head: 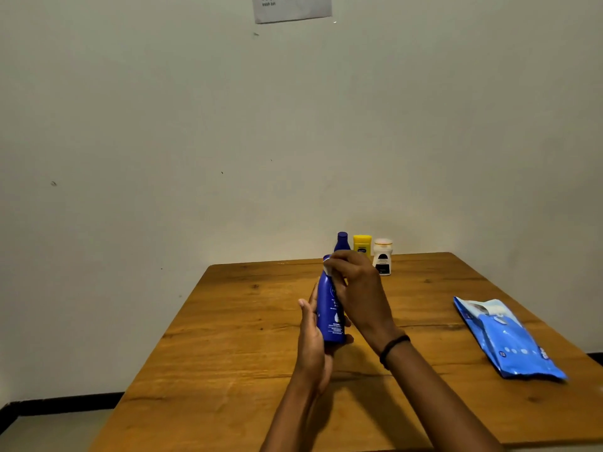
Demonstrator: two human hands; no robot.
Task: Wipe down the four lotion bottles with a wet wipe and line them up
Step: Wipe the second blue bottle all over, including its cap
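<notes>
Wood-grain surface (228, 337), brown, carries all items.

Nearest: L hand (311, 337) is wrapped round the lower body of the tall blue bottle (329, 308), thumb up on its left side, fingertips showing round its right. Bottle is roughly upright over the middle of the surface. Can't tell whether its base touches down.

R hand (355, 285) is curled over the cap and neck, pinching a white wet wipe (327, 267) against the bottle's shoulder. Most of the wipe is hidden under the fingers.

Handling, judged: rigid plastic, light to moderate wt, glossy, so prob. slippery once damp. Best hold is low on the body w/ a full wrap, as here, leaving the top free to wipe. Wipe is soft and bunches easily.

Right edge, mid-depth: blue wipes pack (505, 337) lying flat, well apart from the hands.

Far edge: three bottles in a row, close together: second blue bottle (342, 241), yellow bottle (362, 244), white bottle (382, 256). Approx. aligned; the held one is not yet with them.

Wall beyond: paper notice (292, 8), mostly cut off.
</notes>
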